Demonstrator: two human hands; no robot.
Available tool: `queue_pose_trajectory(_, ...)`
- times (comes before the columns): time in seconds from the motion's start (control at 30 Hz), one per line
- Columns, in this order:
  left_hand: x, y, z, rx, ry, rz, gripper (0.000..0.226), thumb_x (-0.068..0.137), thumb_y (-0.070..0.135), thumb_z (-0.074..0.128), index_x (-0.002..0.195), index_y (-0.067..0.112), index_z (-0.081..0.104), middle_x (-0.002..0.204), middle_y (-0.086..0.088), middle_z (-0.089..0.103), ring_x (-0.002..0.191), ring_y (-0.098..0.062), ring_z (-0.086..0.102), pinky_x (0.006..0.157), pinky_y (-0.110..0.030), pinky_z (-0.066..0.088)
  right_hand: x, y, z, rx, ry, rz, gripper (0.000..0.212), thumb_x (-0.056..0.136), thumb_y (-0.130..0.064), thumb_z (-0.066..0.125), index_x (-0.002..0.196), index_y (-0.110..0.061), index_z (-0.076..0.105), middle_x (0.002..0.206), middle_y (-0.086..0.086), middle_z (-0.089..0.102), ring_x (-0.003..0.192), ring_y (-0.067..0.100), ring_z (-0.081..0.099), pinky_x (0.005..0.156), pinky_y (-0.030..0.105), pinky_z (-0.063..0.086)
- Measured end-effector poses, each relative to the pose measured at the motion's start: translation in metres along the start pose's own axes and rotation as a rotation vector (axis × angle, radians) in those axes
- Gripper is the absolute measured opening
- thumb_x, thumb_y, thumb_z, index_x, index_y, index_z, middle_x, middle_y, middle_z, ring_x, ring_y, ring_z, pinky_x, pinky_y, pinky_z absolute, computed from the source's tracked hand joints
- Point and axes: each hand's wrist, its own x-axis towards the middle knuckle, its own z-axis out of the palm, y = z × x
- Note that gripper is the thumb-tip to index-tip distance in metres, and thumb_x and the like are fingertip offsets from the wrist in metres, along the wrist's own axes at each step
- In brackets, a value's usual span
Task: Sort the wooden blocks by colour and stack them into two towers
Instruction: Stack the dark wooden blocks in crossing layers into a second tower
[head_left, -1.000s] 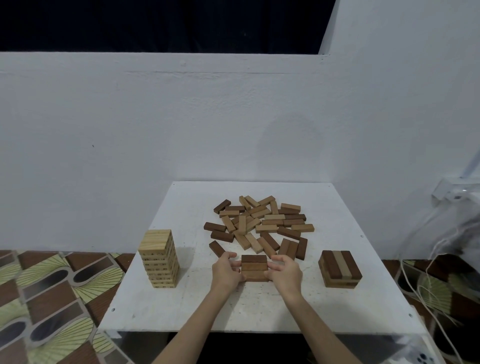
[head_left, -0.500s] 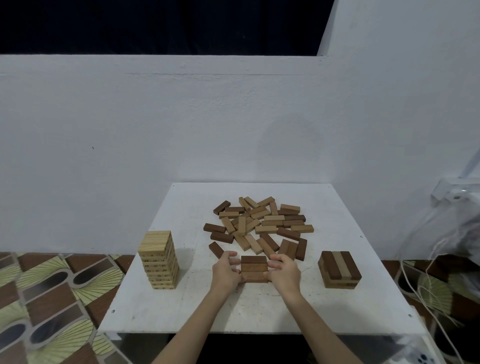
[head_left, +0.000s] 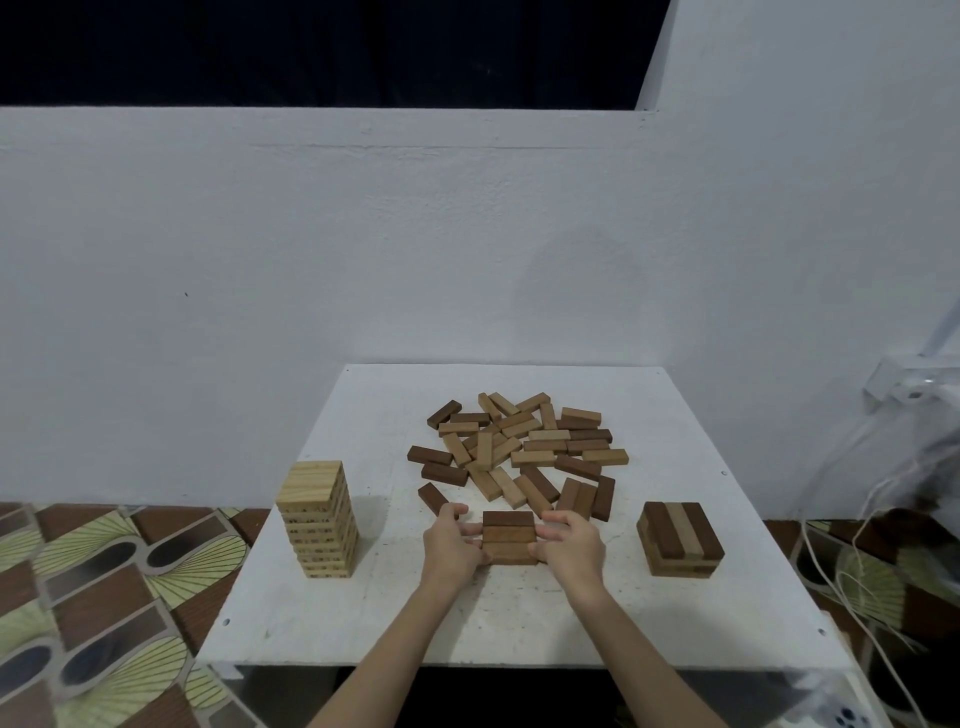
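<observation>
A row of three brown blocks (head_left: 509, 535) lies flat near the table's front middle. My left hand (head_left: 451, 546) presses its fingertips against the row's left end. My right hand (head_left: 572, 545) presses against the right end. A loose pile of light and dark blocks (head_left: 519, 452) is spread behind them. At the left of the table stands a tall tower of light blocks (head_left: 319, 519). At the right sits a low stack (head_left: 679, 538) whose top layer is two dark blocks with a light one between.
The white table (head_left: 519, 623) stands against a white wall. A single dark block (head_left: 432, 498) lies just behind my left thumb. Cables and a white socket (head_left: 904, 389) hang at the right. Patterned floor shows on both sides.
Both hands stay at the ends of the three-block row; they have barely shifted and the blocks have not visibly moved.
</observation>
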Motion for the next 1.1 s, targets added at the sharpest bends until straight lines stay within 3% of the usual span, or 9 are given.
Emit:
queue_pose_trajectory(0.13,-0.0015,-0.0018,0.0005,0.022,-0.009,0.021,0.063,0.073,-0.011,0.07,0.129,0.003,0.043,0.101,-0.006,0.062,0.08,-0.015,0.061,0.072,-0.019,0.05,-0.0005,0.0025,-0.0003,0.048,-0.006,0.022,0.037,0.072,0.002,0.075,0.098,-0.021,0.062,0.086,-0.008,0.067,0.094,0.014,0.063,0.085,0.029,0.052)
queue_pose_trajectory(0.23,-0.0038,-0.0017,0.0013,0.061,-0.005,0.053,0.06,0.074,-0.01,0.07,0.127,0.004,0.045,0.105,-0.009,0.065,0.08,-0.013,0.059,0.064,-0.009,0.047,-0.0025,0.0029,0.0007,0.105,-0.003,0.031,0.036,0.073,0.005,0.073,0.098,-0.018,0.061,0.085,-0.005,0.066,0.09,0.013,0.063,0.08,0.024,0.049)
queue_pose_trajectory(0.4,-0.0036,-0.0013,-0.0003,0.079,-0.011,0.058,0.058,0.074,-0.008,0.071,0.124,0.005,0.045,0.1,-0.004,0.061,0.079,-0.012,0.058,0.058,-0.007,0.046,-0.0024,0.0044,0.0008,0.101,-0.013,0.028,0.036,0.072,0.003,0.073,0.094,-0.023,0.061,0.079,-0.013,0.065,0.092,0.013,0.065,0.087,0.032,0.053)
queue_pose_trajectory(0.87,-0.0051,0.0007,-0.0025,0.04,-0.021,0.026,0.061,0.072,-0.01,0.071,0.126,0.004,0.045,0.101,-0.005,0.057,0.067,-0.008,0.051,0.055,-0.009,0.046,-0.0016,0.0018,-0.0037,0.031,-0.044,-0.007,0.044,0.071,0.0,0.077,0.108,-0.019,0.06,0.091,-0.009,0.065,0.093,0.014,0.062,0.084,0.032,0.054)
queue_pose_trajectory(1.1,-0.007,0.0023,-0.0016,0.031,-0.032,0.022,0.06,0.073,-0.013,0.068,0.126,0.004,0.045,0.102,-0.005,0.058,0.07,-0.01,0.054,0.053,-0.01,0.047,-0.0018,0.0011,-0.0024,0.018,-0.052,0.0,0.043,0.075,0.004,0.072,0.111,-0.017,0.062,0.092,-0.006,0.067,0.093,0.014,0.062,0.08,0.027,0.052)
